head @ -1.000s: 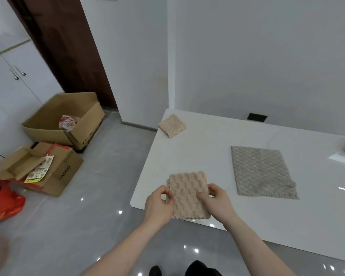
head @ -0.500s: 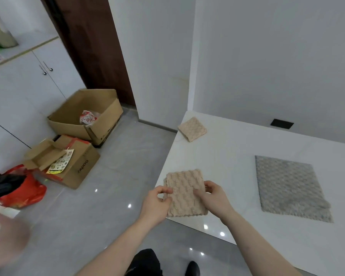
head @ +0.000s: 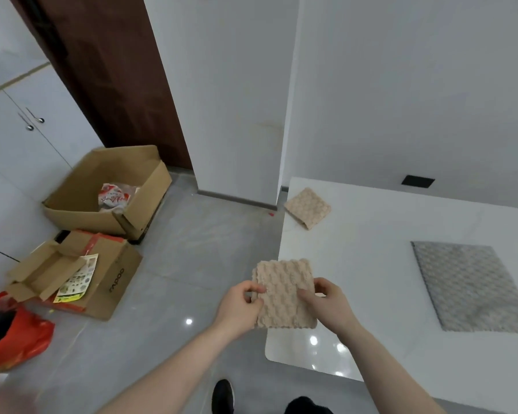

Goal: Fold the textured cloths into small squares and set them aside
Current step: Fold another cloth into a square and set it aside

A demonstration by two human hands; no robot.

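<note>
I hold a folded beige textured cloth [head: 283, 292] upright over the near left corner of the white table [head: 368, 261]. My left hand [head: 240, 309] pinches its left edge and my right hand [head: 329, 306] grips its right edge. A second folded beige cloth [head: 307, 207] lies as a small square at the table's far left corner. A grey textured cloth [head: 468, 286] lies spread flat on the table to my right.
Left of the table, on the grey floor, sit an open cardboard box [head: 108, 192], a flattened carton [head: 72, 273] and a red bag [head: 12, 333]. White cabinets [head: 27, 135] stand at far left. A black outlet [head: 417, 181] is in the wall behind the table.
The view has swung left, so the table and grey cloth sit further right in frame. Both hands keep hold of the folded beige cloth, now at the table's left edge.
</note>
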